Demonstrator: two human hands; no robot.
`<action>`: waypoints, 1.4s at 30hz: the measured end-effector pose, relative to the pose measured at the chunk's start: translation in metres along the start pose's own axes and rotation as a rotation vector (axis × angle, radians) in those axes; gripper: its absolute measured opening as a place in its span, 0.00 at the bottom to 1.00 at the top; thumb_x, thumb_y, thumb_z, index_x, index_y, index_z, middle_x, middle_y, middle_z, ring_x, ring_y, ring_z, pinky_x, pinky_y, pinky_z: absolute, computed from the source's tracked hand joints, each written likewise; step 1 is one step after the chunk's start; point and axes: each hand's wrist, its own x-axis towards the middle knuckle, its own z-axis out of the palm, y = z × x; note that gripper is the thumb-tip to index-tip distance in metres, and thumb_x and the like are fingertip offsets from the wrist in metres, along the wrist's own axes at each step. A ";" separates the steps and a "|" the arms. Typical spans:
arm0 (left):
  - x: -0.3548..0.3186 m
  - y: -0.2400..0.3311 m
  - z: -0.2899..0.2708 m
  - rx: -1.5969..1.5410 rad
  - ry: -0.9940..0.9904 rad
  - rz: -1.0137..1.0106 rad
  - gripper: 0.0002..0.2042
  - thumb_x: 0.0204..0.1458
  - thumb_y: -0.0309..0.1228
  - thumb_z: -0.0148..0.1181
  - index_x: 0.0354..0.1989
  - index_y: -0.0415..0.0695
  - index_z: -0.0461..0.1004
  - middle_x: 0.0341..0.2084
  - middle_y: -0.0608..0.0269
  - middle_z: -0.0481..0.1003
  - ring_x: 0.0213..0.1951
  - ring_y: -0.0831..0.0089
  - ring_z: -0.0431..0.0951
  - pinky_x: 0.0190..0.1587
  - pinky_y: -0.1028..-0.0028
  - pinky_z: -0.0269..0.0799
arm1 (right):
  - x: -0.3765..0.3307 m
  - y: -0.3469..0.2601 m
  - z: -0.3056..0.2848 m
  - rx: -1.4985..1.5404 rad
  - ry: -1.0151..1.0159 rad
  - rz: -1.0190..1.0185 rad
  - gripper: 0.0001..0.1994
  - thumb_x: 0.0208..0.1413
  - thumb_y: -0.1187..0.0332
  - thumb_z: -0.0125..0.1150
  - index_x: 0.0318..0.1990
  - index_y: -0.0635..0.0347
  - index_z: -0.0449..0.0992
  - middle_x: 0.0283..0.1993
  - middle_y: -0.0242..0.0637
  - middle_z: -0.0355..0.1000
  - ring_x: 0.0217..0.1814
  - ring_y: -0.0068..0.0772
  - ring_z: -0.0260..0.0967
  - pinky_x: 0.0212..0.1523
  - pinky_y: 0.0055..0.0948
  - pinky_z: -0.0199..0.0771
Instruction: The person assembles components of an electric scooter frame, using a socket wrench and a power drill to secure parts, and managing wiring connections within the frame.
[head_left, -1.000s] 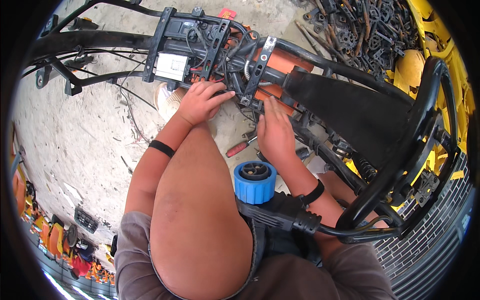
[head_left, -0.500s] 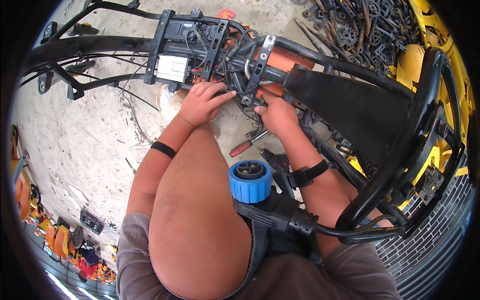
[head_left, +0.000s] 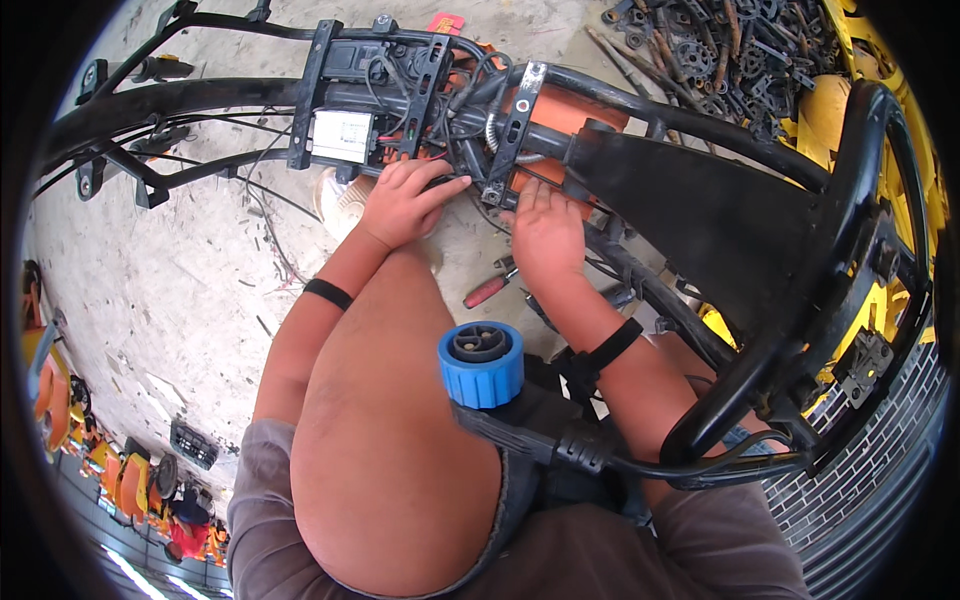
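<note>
A black tubular vehicle frame (head_left: 205, 92) lies across in front of me, with a bundle of wiring (head_left: 470, 110) at its middle. My left hand (head_left: 405, 203) is wrapped over the near frame tube beside a silver box (head_left: 343, 135), one finger stretched to the right; its fingertips are partly hidden. My right hand (head_left: 548, 235) rests on the near side, below the slotted crossbar (head_left: 517, 122). Its fingers reach up over an orange panel (head_left: 535, 183), and the thumb points left. Below the hands, a screwdriver (head_left: 488, 290) with a red handle sits apart from both.
A blue-ringed plug (head_left: 482, 372) on a thick black cable stands before my bent knee (head_left: 390, 400). The frame's upright loop (head_left: 850, 200) rises at right. Metal parts (head_left: 700, 60) are piled at the far right beside yellow bodywork (head_left: 830, 110). Thin wires (head_left: 270, 230) trail on the floor.
My right hand has loosened from a pinch near the crossbar; its fingers now stretch over the near tube and panel. The blue plug appears slightly further left. My left hand stays put.
</note>
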 end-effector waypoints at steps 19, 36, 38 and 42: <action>-0.002 -0.002 -0.002 0.034 0.027 0.032 0.26 0.45 0.30 0.63 0.56 0.65 0.75 0.49 0.74 0.73 0.49 0.70 0.74 0.52 0.67 0.68 | 0.003 0.017 -0.030 0.484 -0.184 0.254 0.25 0.48 0.55 0.71 0.48 0.65 0.76 0.50 0.47 0.76 0.57 0.51 0.70 0.59 0.44 0.67; -0.003 -0.004 0.003 0.045 0.039 0.046 0.26 0.44 0.30 0.64 0.56 0.66 0.76 0.49 0.73 0.74 0.49 0.70 0.74 0.52 0.67 0.68 | 0.018 0.024 -0.027 0.629 -0.352 0.392 0.20 0.44 0.54 0.73 0.43 0.54 0.82 0.46 0.44 0.79 0.50 0.50 0.75 0.56 0.44 0.69; -0.003 -0.004 0.003 0.045 0.033 0.040 0.27 0.43 0.30 0.64 0.56 0.66 0.76 0.49 0.73 0.74 0.49 0.70 0.74 0.52 0.67 0.68 | 0.016 0.025 -0.026 0.653 -0.318 0.395 0.20 0.43 0.56 0.73 0.42 0.56 0.83 0.45 0.45 0.79 0.47 0.50 0.76 0.53 0.43 0.71; -0.003 -0.004 0.003 0.041 0.034 0.037 0.27 0.43 0.30 0.64 0.56 0.66 0.76 0.49 0.74 0.74 0.49 0.71 0.74 0.52 0.67 0.68 | 0.011 0.022 -0.025 0.608 -0.226 0.262 0.23 0.43 0.59 0.73 0.46 0.61 0.80 0.46 0.45 0.78 0.51 0.52 0.74 0.56 0.43 0.69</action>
